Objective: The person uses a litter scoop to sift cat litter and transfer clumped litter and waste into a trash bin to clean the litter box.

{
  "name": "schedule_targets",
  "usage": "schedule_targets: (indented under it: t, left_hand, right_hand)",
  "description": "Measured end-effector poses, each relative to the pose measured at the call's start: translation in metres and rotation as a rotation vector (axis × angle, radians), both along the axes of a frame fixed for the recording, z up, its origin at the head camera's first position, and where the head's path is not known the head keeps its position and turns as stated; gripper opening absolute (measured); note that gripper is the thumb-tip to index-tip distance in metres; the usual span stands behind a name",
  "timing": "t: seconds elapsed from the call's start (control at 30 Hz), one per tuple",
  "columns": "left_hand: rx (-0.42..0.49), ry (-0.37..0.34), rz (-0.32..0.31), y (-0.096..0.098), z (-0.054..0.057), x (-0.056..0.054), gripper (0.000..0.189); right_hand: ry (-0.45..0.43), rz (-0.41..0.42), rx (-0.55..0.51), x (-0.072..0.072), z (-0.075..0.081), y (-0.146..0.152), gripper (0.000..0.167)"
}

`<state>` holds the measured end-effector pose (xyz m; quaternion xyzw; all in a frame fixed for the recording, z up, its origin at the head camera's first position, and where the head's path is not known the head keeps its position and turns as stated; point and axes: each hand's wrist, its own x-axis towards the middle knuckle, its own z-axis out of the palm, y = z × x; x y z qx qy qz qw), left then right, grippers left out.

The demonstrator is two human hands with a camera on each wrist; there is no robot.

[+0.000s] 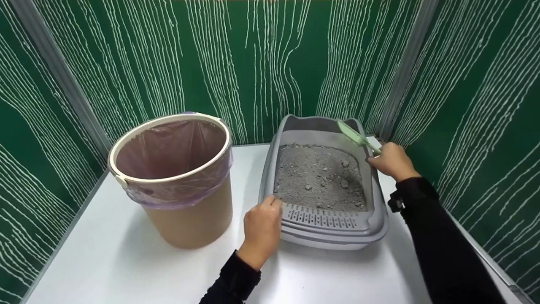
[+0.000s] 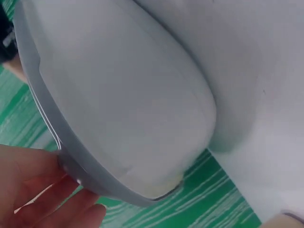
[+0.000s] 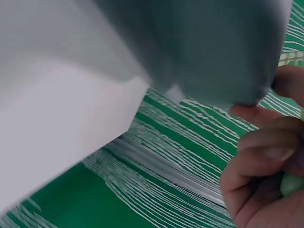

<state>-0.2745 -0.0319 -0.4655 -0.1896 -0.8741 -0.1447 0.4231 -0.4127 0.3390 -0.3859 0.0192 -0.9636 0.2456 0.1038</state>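
black-sleeved left hand [image 1: 262, 226] closed on tray rim [image 1: 329, 233]; right hand [image 1: 393, 161] curled round green scoop [image 1: 352, 134] — risk: uneven pull could tip tray, spilling grey litter [image 1: 316, 177].

Wall at 12 o'clock [image 1: 253, 63]: green, irregular white vertical lines. Corner strip at 1 o'clock [image 1: 405, 71]: grey. Bin at 9 o'clock [image 1: 192, 228]: tan; rim ring [image 1: 228, 141], cream; liner [image 1: 177, 194], translucent purple. Litter tray at 4 o'clock [image 1: 379, 219]: grey, rows of dark slots along front ledge. Litter [image 1: 312, 169]: mottled grey. Scoop at 3 o'clock [image 1: 352, 133]: pale green. Tabletop at 6 o'clock [image 1: 316, 278]: white. Sleeves [image 1: 438, 249]: black
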Motion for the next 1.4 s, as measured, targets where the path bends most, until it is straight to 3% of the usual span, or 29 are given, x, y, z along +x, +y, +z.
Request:
schedule_targets:
  t: [0.1,0.2,0.37,0.5,0.7,0.87,0.97,1.03,1.17,1.27,1.4]
  left_hand:
    - [0.073,-0.070,0.004,-0.009,0.002,-0.008,0.013]
    - [0.087,-0.108,0.047,-0.016,0.005,-0.016,0.013]
    - [0.076,-0.133,0.129,-0.026,0.010,-0.028,0.021]
    - [0.100,-0.167,0.128,-0.032,0.013,-0.037,0.022]
    - [0.140,-0.212,0.107,-0.038,0.016,-0.045,0.023]
    - [0.144,-0.246,0.106,-0.042,0.019,-0.044,0.027]
    - [0.105,-0.233,0.111,-0.036,0.026,-0.038,0.014]
    - [0.060,-0.218,0.090,-0.025,0.033,-0.030,0.021]
    - [-0.052,-0.171,-0.041,0.010,0.045,-0.005,0.038]
    - [-0.173,-0.161,-0.139,0.039,0.045,0.016,0.041]
    - [-0.269,-0.243,-0.203,0.068,0.035,0.035,0.046]
  right_hand:
    - [0.059,-0.067,-0.042,0.014,-0.007,-0.010,0.035]
    - [0.127,-0.127,-0.073,0.028,-0.012,-0.021,0.039]
    - [0.158,-0.218,-0.093,0.047,-0.018,-0.044,0.036]
    - [0.171,-0.284,-0.104,0.060,-0.021,-0.061,0.031]
    - [0.265,-0.294,-0.109,0.073,-0.027,-0.077,0.032]
    - [0.167,-0.235,-0.061,0.075,-0.016,-0.076,0.031]
    - [0.132,-0.186,-0.024,0.075,-0.009,-0.060,0.032]
    - [0.155,-0.152,-0.012,0.070,-0.006,-0.046,0.031]
    - [0.226,-0.034,-0.025,0.052,-0.003,-0.020,0.027]
    - [0.196,0.104,-0.042,0.036,0.000,-0.005,0.035]
    - [0.103,0.224,-0.052,0.021,0.000,0.012,0.044]
